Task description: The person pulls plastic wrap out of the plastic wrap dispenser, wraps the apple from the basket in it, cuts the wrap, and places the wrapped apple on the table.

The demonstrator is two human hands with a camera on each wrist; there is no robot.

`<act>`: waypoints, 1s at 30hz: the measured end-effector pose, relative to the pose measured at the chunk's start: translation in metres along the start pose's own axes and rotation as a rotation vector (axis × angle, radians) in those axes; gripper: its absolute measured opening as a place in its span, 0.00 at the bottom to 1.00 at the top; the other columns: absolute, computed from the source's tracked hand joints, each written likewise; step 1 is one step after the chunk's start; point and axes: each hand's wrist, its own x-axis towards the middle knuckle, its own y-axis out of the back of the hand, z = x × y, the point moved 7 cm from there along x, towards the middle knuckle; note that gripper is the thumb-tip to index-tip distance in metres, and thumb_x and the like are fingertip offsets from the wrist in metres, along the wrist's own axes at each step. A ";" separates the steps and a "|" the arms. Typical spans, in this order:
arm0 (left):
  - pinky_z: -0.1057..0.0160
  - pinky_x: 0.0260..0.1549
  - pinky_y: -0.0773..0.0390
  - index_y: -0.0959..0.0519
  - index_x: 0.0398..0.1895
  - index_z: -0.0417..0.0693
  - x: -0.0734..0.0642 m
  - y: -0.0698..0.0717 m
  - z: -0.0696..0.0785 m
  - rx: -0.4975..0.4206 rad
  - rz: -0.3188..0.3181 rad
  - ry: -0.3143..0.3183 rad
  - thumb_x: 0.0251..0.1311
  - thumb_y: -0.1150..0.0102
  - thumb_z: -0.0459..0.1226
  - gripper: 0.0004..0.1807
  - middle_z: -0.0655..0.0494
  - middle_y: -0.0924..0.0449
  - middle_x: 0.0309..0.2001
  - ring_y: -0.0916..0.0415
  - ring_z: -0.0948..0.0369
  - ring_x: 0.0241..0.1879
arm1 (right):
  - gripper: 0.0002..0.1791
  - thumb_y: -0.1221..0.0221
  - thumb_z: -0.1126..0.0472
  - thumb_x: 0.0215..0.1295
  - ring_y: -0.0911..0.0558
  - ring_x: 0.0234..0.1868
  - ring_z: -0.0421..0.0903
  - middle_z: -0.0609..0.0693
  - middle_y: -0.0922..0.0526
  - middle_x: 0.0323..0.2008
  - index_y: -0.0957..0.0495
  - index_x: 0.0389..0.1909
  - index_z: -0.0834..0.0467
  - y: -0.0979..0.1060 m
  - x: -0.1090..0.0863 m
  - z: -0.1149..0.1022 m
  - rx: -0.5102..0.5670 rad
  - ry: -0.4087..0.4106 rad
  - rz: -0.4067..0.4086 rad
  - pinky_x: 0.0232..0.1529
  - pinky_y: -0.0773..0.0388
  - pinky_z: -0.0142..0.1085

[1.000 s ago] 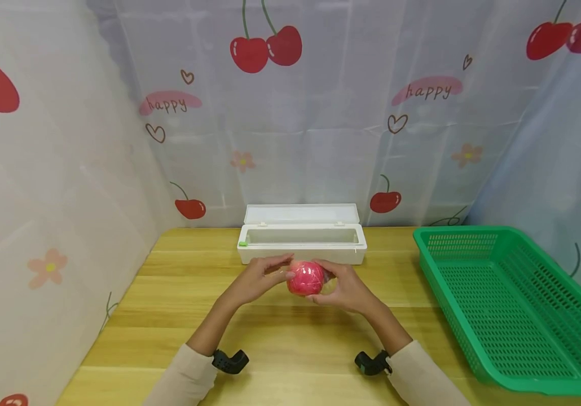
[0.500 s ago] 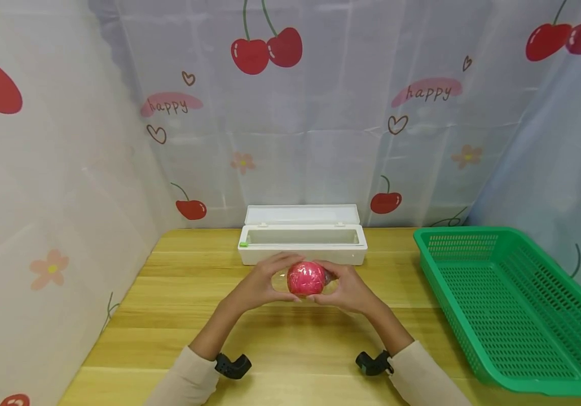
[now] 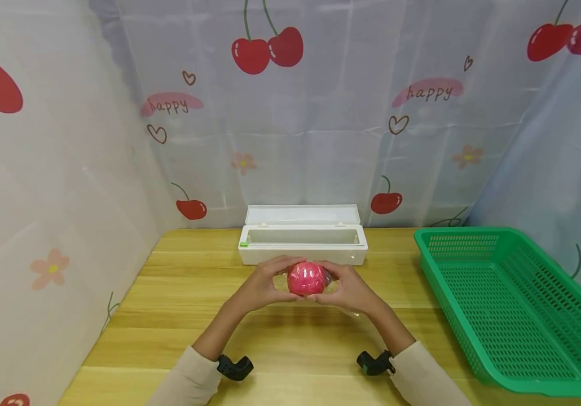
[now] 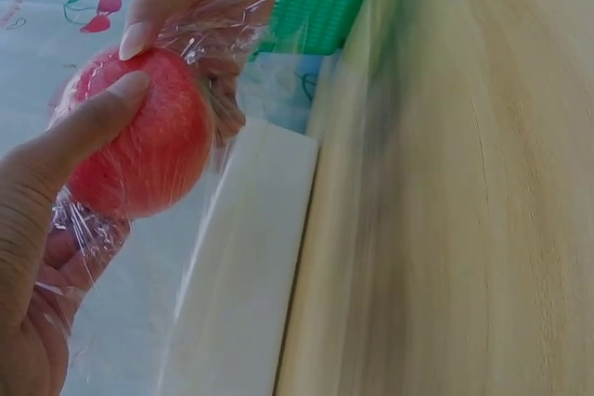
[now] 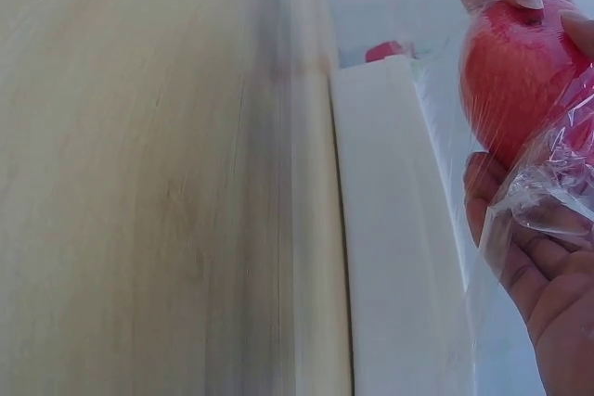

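A red apple (image 3: 306, 278) is held up in front of me between both hands, with clear plastic wrap (image 4: 232, 30) stretched over its skin. From the left side my left hand (image 3: 264, 286) grips it, thumb below and fingers above in the head view. My right hand (image 3: 347, 288) grips the opposite side in the same way. Loose, crinkled film bunches along the palms, and a thin flap shows below the right hand. In the right wrist view both thumbs press on the apple (image 5: 515, 81) through the film.
Behind the hands stands a white cling film dispenser box (image 3: 303, 255), its lid (image 3: 302, 213) raised and a green slider (image 3: 243, 245) at its left end. A green plastic basket (image 3: 465, 332) stands at the right of the wooden table (image 3: 179, 316). Printed curtains (image 3: 311, 152) enclose the back and sides.
My left hand has shifted from touching the apple's front to gripping its left side, thumb moving down below it. The right hand stays nearly in place.
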 end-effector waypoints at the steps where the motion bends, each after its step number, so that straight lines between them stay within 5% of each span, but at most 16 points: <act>1: 0.61 0.53 0.18 0.25 0.68 0.46 0.000 0.000 0.000 -0.006 0.007 -0.003 0.48 0.19 0.41 0.41 0.53 0.20 0.60 0.22 0.57 0.58 | 0.38 0.23 0.45 0.50 0.18 0.50 0.41 0.40 0.17 0.54 0.23 0.64 0.47 0.000 0.000 0.000 -0.004 0.002 -0.001 0.51 0.17 0.41; 17: 0.62 0.52 0.18 0.23 0.66 0.45 -0.003 -0.002 -0.004 -0.015 0.008 0.059 0.44 0.16 0.41 0.42 0.56 0.18 0.56 0.20 0.60 0.55 | 0.42 0.26 0.31 0.47 0.24 0.56 0.43 0.41 0.20 0.53 0.20 0.62 0.46 0.014 -0.002 -0.003 -0.206 0.014 -0.015 0.54 0.21 0.52; 30: 0.58 0.49 0.16 0.23 0.67 0.44 -0.005 -0.002 -0.011 -0.062 0.009 0.142 0.45 0.17 0.45 0.43 0.57 0.16 0.55 0.17 0.62 0.51 | 0.40 0.21 0.50 0.50 0.21 0.63 0.53 0.50 0.19 0.62 0.23 0.65 0.54 0.030 -0.002 -0.033 -0.148 0.173 0.125 0.57 0.20 0.55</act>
